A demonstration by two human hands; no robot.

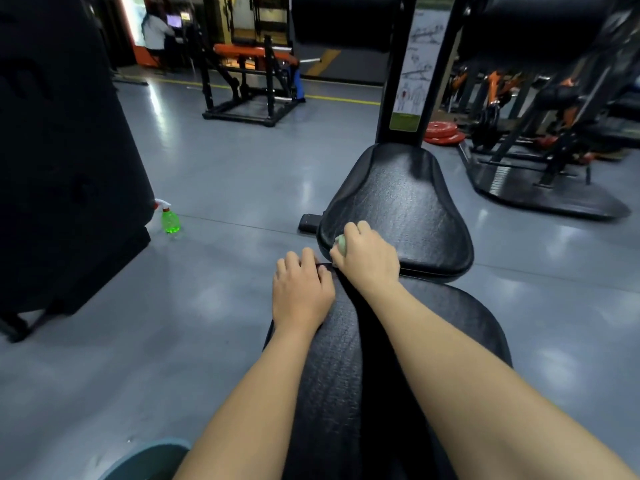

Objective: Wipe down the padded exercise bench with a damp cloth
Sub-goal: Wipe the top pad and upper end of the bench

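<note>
Floor [225, 188], grey and glossy, spreads around a black padded bench [398, 209] whose two pads run away from the person. Left hand [301, 292] lies on the near pad's left edge, fingers together and curled over it. Right hand [369, 256] presses on the far pad's near-left corner, fingers clamped on a pale green cloth [341, 243]. Green spray bottle [169, 218] stands on the floor, well left.

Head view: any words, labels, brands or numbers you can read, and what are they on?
No readable text.
White exercise-diagram placard on the black machine upright: figures and print, too blurred.
Green plastic spray bottle on the floor: no label visible.
Black padded bench seat: no markings.
</note>
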